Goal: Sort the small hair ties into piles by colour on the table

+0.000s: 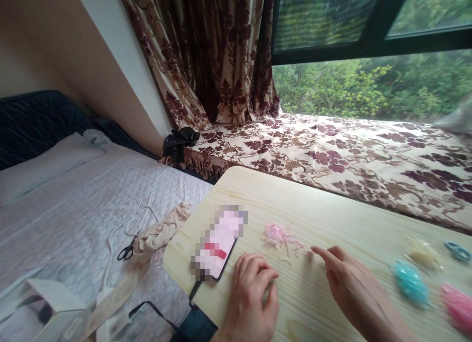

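Observation:
My left hand [254, 295] rests on the pale wooden table [295, 312], just right of the phone. Its fingers are loosely bent, the thumb stands apart, and nothing shows in it. My right hand [346, 275] stretches its index finger toward the tabletop, near a small pale curved piece [285, 261]; its other fingers are partly hidden. Beyond both hands lies a loose pile of thin pink strands [278, 234], with a few ends trailing toward my right fingertip. The phone [221, 243] lies tilted on the table, its screen blurred out.
To the right lie a teal bundle [411, 283], a pink bundle [459, 307], a cream bundle [424, 253] and a blue ring-shaped item [457, 251]. On the bed [92, 184] at left are black-handled scissors [126, 252], beige cloth [162, 231] and a white cable. A flower-patterned window ledge [332, 150] borders the table.

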Tool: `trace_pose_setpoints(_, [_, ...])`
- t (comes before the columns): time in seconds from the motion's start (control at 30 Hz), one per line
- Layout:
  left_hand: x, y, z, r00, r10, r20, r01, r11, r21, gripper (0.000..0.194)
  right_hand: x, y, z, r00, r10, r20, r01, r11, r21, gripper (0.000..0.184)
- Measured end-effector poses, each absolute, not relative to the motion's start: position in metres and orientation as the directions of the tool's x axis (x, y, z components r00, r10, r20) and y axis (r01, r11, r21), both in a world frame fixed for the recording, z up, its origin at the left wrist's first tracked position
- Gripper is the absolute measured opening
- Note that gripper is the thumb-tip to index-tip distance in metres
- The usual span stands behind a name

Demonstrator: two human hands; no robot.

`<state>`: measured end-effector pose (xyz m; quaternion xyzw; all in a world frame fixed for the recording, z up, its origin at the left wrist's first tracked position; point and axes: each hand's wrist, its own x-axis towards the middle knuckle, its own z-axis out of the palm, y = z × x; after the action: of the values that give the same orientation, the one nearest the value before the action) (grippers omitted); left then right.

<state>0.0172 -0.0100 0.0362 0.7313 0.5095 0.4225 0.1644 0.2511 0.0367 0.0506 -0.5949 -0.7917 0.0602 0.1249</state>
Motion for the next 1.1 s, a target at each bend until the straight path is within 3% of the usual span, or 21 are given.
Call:
trace_pose_setpoints(0.23, [0.017, -0.012, 0.038, 0.123, 0.884, 0.45, 0.611, -0.425, 0.668, 0.029, 0.252, 0.033, 0.063, -0.206, 0.974, 0.089, 0.908, 0.224, -0.354, 0.039])
trace_pose_setpoints(0.67, [0.016, -0.012, 0.037, 0.152, 0.88, 0.45, 0.614, -0.441, 0.654, 0.03, 0.226, 0.038, 0.057, -0.169, 0.98, 0.108, 0.923, 0.196, -0.332, 0.02])
trace_pose_setpoints(0.9, [0.015, -0.012, 0.037, 0.148, 0.872, 0.466, 0.621, -0.449, 0.643, 0.031, 0.221, 0.04, 0.062, -0.174, 0.98, 0.093, 0.928, 0.195, -0.317, 0.03])
trace_pose_setpoints(1.1, [0.015, -0.013, 0.038, 0.152, 0.879, 0.452, 0.623, -0.441, 0.646, 0.03, 0.234, 0.028, 0.063, -0.19, 0.982, 0.02, 0.9, 0.182, -0.396, 0.034])
